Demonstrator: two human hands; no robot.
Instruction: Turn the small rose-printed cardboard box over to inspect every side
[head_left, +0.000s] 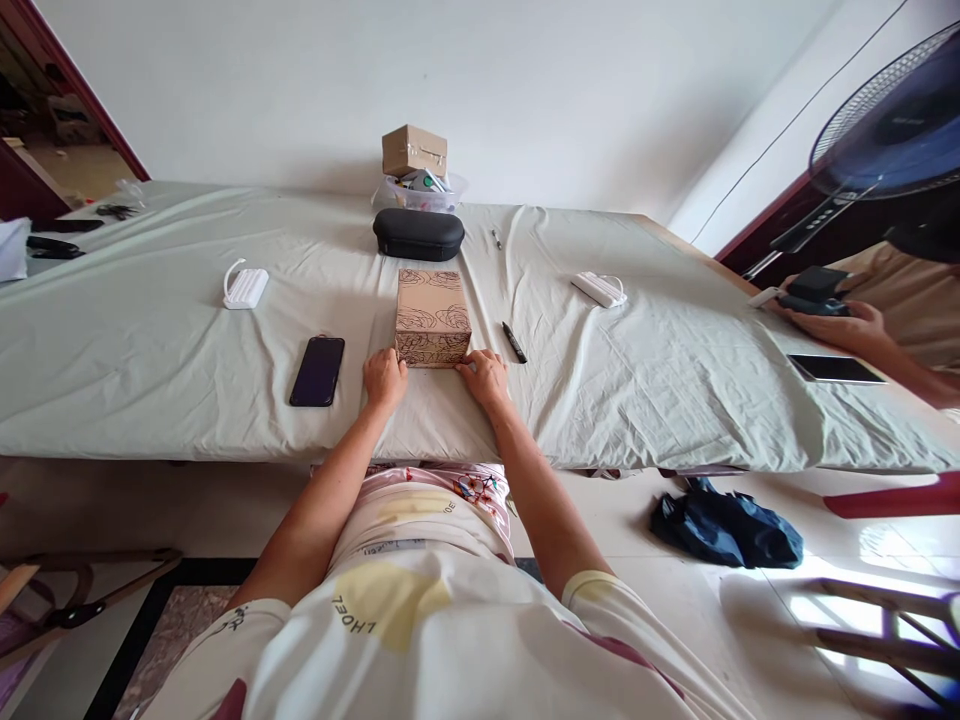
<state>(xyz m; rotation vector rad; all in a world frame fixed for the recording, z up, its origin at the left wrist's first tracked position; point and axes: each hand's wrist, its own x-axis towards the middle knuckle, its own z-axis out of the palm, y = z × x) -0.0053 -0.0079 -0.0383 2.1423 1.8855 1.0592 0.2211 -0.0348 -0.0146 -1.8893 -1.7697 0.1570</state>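
A brown cardboard box (433,302) with drawn black rose-like swirls on its top and front sits on the cloth-covered table, square in front of me. My left hand (385,379) is closed at its near left bottom corner, fingers curled. At the near right bottom corner, my right hand (485,378) is likewise closed, thumb and fingers against the box. The exact fingertip contact is too small to make out. A black marker (514,342) lies just right of my right hand. To the left of my left hand rests a dark phone (317,371).
Behind the box are a black zip case (418,234), a plastic tub (457,190) and a smaller carton (414,150). White power banks (246,288) lie on both sides. At right, another person's hand (862,325) holds a dark device near a tablet (836,369).
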